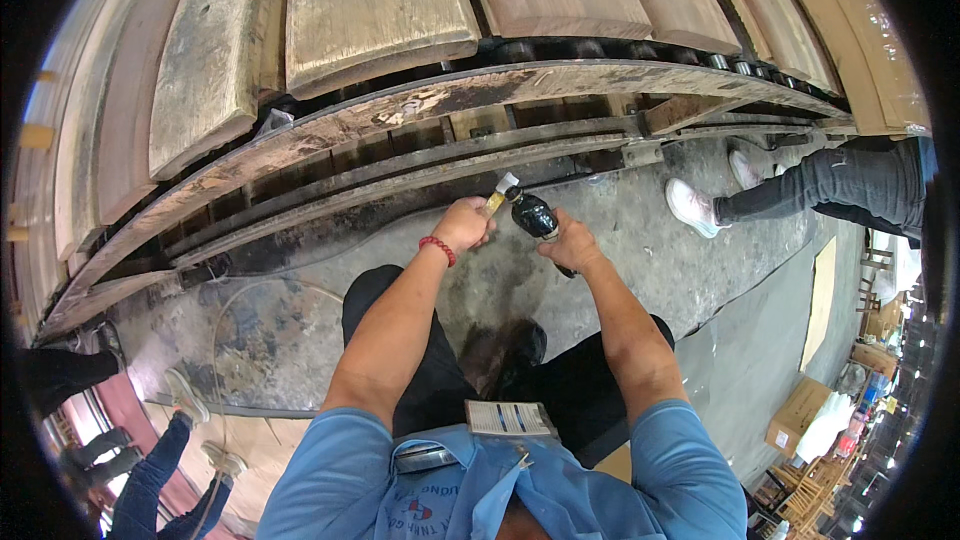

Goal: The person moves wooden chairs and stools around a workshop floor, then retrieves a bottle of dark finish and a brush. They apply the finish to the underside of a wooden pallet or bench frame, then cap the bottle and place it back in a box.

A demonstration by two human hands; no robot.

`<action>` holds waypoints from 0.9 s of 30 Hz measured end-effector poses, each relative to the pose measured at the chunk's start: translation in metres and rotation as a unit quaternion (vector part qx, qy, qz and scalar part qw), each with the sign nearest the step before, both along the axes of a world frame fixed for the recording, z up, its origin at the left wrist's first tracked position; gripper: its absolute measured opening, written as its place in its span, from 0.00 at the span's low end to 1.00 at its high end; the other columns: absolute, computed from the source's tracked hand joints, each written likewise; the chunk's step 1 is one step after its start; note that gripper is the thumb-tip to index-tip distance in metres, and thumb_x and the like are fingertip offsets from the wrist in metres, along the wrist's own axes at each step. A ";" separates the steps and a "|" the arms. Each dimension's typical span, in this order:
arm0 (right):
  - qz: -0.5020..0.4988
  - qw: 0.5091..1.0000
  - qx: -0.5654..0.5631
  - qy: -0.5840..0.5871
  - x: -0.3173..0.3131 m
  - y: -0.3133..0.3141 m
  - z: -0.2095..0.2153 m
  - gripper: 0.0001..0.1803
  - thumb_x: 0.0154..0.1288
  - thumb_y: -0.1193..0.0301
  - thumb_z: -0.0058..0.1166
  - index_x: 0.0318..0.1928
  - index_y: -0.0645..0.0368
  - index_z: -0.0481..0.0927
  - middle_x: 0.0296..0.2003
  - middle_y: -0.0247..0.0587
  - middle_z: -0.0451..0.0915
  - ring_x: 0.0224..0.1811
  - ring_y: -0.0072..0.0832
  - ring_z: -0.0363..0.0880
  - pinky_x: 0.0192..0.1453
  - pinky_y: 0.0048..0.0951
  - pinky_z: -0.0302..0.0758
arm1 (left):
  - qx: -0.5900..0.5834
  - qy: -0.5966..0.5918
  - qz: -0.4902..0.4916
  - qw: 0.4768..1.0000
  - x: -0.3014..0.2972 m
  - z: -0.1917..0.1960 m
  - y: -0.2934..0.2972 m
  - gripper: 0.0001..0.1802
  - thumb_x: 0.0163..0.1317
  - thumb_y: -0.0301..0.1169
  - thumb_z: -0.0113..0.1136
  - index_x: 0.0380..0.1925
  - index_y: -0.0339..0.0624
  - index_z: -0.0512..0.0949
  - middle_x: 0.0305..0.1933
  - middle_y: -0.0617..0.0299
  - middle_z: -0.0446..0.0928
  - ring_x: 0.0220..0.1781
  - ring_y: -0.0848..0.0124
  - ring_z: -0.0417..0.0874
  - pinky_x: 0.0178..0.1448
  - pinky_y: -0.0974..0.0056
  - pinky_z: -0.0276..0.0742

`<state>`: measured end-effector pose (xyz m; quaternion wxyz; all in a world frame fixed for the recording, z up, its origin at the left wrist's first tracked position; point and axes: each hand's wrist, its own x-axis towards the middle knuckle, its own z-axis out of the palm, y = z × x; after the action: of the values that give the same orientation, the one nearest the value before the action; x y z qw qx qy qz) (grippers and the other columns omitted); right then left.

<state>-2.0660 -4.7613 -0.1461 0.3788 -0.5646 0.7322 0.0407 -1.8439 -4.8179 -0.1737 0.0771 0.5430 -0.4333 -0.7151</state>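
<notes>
My left hand point(466, 224), with a red bead bracelet at its wrist, is closed round a short yellow tool with a pale, flat end point(496, 196); it looks like a small brush. Beside it, my right hand point(575, 243) grips a shiny black, rounded, bottle-like object point(533, 215), whose narrow dark end points toward the yellow tool. The two objects are close together, and I cannot tell whether they touch. Both are held in front of my knees, above the concrete floor and just short of the conveyor's lower rail point(430, 172).
Wooden boards point(380, 15) lie across a curved roller conveyor frame point(420, 100) ahead. A person's leg and pale shoe point(692, 207) stand at right; other people's feet point(187, 395) show at lower left. A thin hose point(217, 340) runs over the floor. Cardboard boxes point(800, 415) sit at far right.
</notes>
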 end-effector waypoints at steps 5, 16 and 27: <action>0.001 1.000 0.023 0.008 -0.001 -0.002 0.000 0.36 0.45 0.61 0.68 0.55 0.57 0.70 0.43 0.56 0.80 0.50 0.49 0.79 0.55 0.40 0.75 | 0.000 0.004 0.016 1.000 0.000 -0.005 0.001 0.11 0.70 0.30 0.44 0.41 0.37 0.75 0.31 0.64 0.77 0.22 0.77 0.74 0.23 0.68 0.71; 0.038 0.999 0.020 0.005 -0.004 0.000 -0.001 0.38 0.47 0.61 0.66 0.59 0.61 0.68 0.48 0.58 0.79 0.53 0.49 0.77 0.58 0.40 0.74 | -0.011 -0.016 -0.008 1.000 0.005 -0.004 0.002 0.12 0.69 0.30 0.44 0.41 0.37 0.76 0.32 0.65 0.78 0.23 0.77 0.75 0.25 0.68 0.72; 0.015 0.998 0.062 -0.012 -0.001 -0.003 0.015 0.40 0.44 0.61 0.66 0.59 0.65 0.68 0.47 0.59 0.79 0.52 0.47 0.78 0.58 0.36 0.73 | 0.012 0.003 0.000 1.000 0.006 0.000 0.002 0.12 0.69 0.30 0.44 0.43 0.37 0.76 0.34 0.65 0.78 0.25 0.77 0.75 0.26 0.69 0.72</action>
<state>-2.0667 -4.7641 -0.1311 0.4209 -0.5513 0.7154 0.0844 -1.8384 -4.8154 -0.1742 0.0720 0.5420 -0.4242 -0.7219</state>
